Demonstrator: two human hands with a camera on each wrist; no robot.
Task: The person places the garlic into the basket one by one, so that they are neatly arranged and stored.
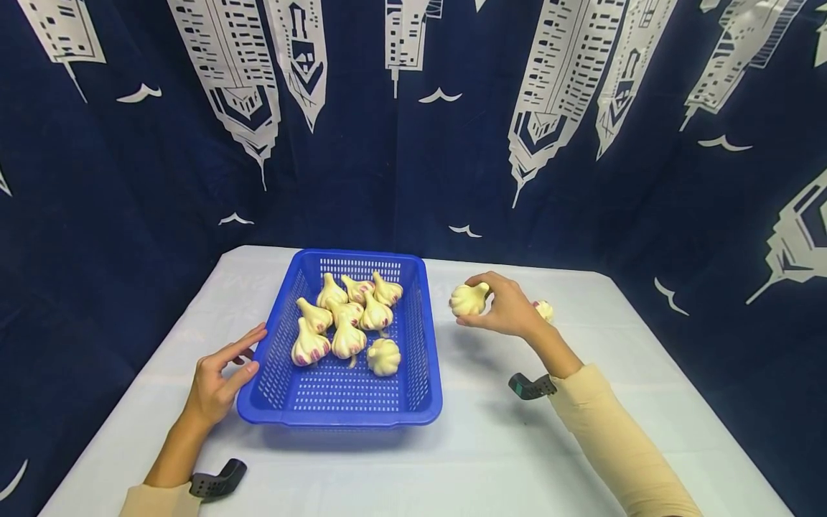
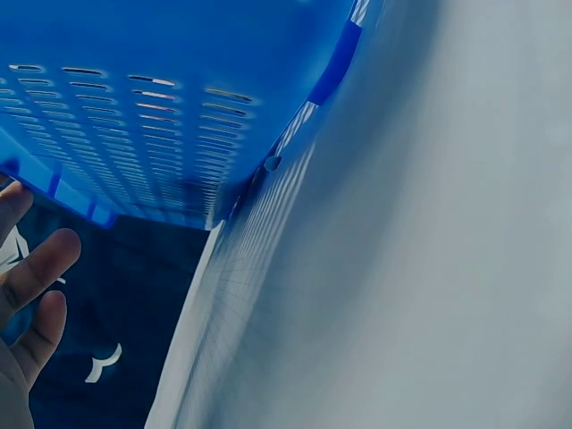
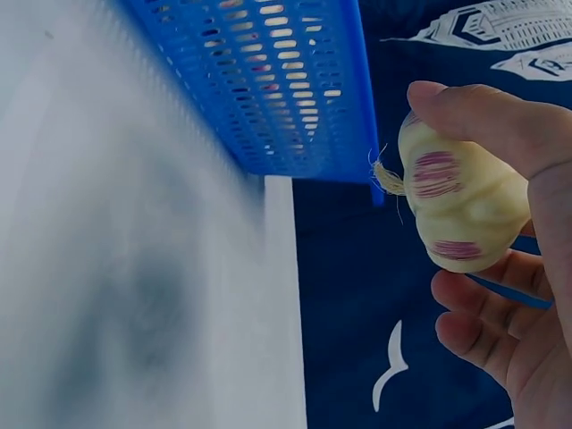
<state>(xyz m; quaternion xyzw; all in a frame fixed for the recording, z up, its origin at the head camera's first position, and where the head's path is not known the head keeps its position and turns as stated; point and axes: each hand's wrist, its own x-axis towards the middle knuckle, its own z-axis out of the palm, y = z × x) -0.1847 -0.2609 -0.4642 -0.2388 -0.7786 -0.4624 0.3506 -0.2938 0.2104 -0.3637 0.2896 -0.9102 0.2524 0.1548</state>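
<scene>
My right hand (image 1: 507, 305) grips a garlic bulb (image 1: 468, 299) above the table, right of a blue plastic basket (image 1: 339, 417). In the right wrist view, thumb and fingers hold this bulb (image 3: 465, 201), its root tuft toward the basket and purple streaks on its skin. Several more garlic bulbs (image 1: 347, 340) lie inside the basket, mostly toward its back and middle. With fingers spread, my left hand (image 1: 216, 384) touches the basket's left rim at the thumb and index fingertip. Behind my right wrist, another garlic bulb (image 1: 543, 310) rests on the table, partly hidden.
A white cloth covers the table (image 1: 465, 467). Behind and beside it hangs a dark blue curtain (image 1: 400, 179) with white building prints. Each wrist wears a black band with a camera (image 1: 531, 386).
</scene>
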